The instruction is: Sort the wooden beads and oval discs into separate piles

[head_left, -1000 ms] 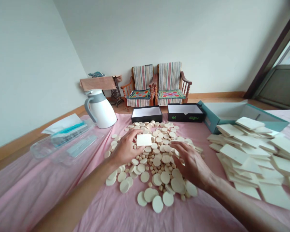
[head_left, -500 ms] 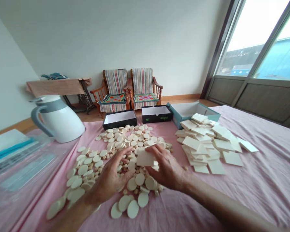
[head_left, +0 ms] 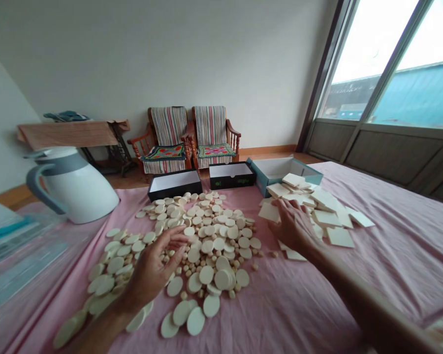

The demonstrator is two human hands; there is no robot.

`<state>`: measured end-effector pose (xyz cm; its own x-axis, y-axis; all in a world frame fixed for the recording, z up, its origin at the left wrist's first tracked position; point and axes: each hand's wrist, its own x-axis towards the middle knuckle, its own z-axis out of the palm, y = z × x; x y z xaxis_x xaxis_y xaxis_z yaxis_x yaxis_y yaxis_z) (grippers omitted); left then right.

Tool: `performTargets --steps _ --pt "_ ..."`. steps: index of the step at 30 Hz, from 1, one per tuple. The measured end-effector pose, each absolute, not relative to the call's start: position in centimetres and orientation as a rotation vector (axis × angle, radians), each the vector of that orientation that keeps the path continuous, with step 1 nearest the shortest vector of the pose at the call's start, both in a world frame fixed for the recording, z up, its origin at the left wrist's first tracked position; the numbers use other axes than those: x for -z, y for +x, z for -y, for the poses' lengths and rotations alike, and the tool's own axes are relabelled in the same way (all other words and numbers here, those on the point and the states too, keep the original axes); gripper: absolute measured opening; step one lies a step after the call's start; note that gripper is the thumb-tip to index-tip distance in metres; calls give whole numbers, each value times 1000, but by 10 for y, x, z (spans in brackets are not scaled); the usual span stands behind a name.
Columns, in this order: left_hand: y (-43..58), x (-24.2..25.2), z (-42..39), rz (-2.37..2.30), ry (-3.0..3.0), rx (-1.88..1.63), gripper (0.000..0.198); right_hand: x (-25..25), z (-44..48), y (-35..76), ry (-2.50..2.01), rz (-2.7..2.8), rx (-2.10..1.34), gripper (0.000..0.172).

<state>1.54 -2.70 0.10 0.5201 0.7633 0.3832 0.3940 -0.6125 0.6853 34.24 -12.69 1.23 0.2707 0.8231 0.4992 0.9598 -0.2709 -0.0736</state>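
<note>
My right hand [head_left: 293, 223] grips a square wooden tile [head_left: 269, 212] by its edge, at the left side of a heap of similar square tiles [head_left: 327, 201]. Over the pile of round wooden discs [head_left: 206, 246] hovers my left hand [head_left: 157, 268], its fingers apart and nothing in them. Small wooden beads or cubes [head_left: 189, 268], too small to tell which, lie scattered among the discs. The palm and fingers of my right hand cover part of the tile heap.
Behind the pieces stand two black boxes [head_left: 175, 191] and a teal box [head_left: 260, 183]. A white and grey jug [head_left: 84, 191] is at the left, beside clear plastic packaging [head_left: 25, 260]. Pink cloth [head_left: 276, 305] covers the surface. Two wooden armchairs [head_left: 211, 135] stand beyond.
My right hand has carried the square tile from above the discs rightward to the tile heap. My left hand has shifted slightly left and stays open. The view has turned a little right.
</note>
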Motion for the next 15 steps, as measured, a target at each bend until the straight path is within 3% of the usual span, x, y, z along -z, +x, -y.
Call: performTargets --steps 15 --pt "11 5 22 -978 2259 -876 39 -8 139 385 -2070 1375 605 39"
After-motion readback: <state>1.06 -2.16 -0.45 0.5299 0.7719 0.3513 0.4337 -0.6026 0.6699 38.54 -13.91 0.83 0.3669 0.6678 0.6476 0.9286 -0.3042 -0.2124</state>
